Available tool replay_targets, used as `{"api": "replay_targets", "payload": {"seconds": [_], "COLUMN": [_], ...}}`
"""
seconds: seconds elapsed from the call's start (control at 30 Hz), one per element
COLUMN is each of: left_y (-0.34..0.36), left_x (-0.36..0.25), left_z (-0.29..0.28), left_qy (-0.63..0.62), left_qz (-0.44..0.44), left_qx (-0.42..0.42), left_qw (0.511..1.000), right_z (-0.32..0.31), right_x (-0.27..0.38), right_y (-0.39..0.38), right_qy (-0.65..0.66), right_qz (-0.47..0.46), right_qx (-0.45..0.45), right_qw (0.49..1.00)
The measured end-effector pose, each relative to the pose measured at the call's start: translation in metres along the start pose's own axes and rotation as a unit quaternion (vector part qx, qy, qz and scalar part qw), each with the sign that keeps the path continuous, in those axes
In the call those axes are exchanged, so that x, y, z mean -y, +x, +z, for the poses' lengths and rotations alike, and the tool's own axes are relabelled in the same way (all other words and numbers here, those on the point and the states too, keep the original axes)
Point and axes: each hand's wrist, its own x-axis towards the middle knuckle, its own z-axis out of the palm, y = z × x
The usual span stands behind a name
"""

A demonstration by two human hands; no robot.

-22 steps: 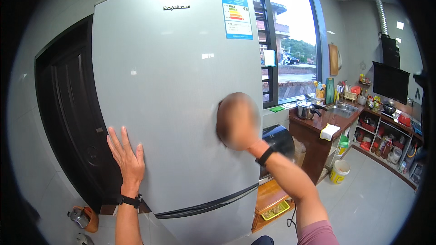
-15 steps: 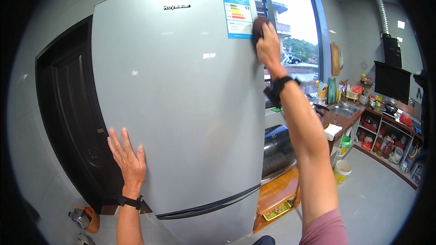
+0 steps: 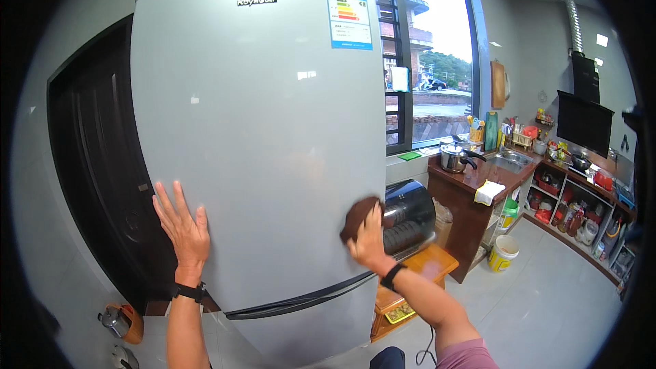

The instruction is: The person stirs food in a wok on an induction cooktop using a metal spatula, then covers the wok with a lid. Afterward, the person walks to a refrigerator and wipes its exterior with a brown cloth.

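Observation:
A tall pale grey refrigerator [image 3: 253, 137] fills the middle of the view, with a blue and white energy label [image 3: 349, 15] at its upper right. My right hand [image 3: 369, 239] presses a dark brown cloth [image 3: 360, 219] to the lower right part of the upper door, close to the door's right edge. Part of the cloth is hidden by my fingers. My left hand [image 3: 183, 229] rests flat on the door's lower left side, fingers spread, holding nothing. Below both hands runs the dark handle gap [image 3: 294, 306] between the upper and lower doors.
Right of the refrigerator, a glossy black rounded appliance [image 3: 410, 212] stands above a wooden stand [image 3: 427, 266]. Beyond are a counter with a pressure cooker [image 3: 454, 157] and a sink [image 3: 511, 160], and a bucket [image 3: 504, 253] on the floor. A dark door [image 3: 102, 164] is at left, a kettle [image 3: 115, 321] below.
My right hand has swept the brown cloth down from beside the label to the door's lower right. My left hand stays flat against the door. The view has shifted slightly.

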Motion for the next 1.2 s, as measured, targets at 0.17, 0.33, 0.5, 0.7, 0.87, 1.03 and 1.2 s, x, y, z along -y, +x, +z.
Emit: {"api": "replay_targets", "payload": {"seconds": [0.17, 0.33, 0.5, 0.7, 0.87, 1.03, 1.2], "left_y": [0.0, 0.0, -0.002, -0.007, -0.005, -0.007, -0.006], "left_x": [0.002, 0.003, 0.006, 0.003, 0.001, 0.0, 0.001], "left_z": [-0.003, -0.001, 0.0, 0.003, 0.003, 0.0, -0.002], "left_qy": [-0.006, 0.001, 0.004, 0.032, 0.047, 0.03, 0.038], "left_qz": [0.013, 0.015, 0.012, -0.011, 0.007, -0.001, 0.012], "left_qx": [0.009, 0.002, 0.007, 0.017, -0.01, 0.005, 0.0], "left_qw": [1.0, 1.0, 1.0, 0.999, 0.999, 1.0, 0.999], "right_z": [0.0, -0.036, -0.127, -0.105, -0.047, 0.007, 0.021], "right_x": [0.002, -0.043, -0.088, -0.08, -0.084, -0.045, -0.054], "right_y": [0.006, 0.215, 0.412, 0.397, 0.248, 0.043, 0.01], "right_qy": [-0.015, -0.07, 0.1, 0.132, 0.089, 0.195, 0.148], "right_qz": [0.048, 0.014, 0.018, 0.202, 0.236, 0.265, 0.258], "right_qx": [0.018, -0.143, -0.295, -0.22, -0.203, -0.17, -0.148], "right_qw": [0.999, 0.987, 0.95, 0.945, 0.946, 0.929, 0.943]}}
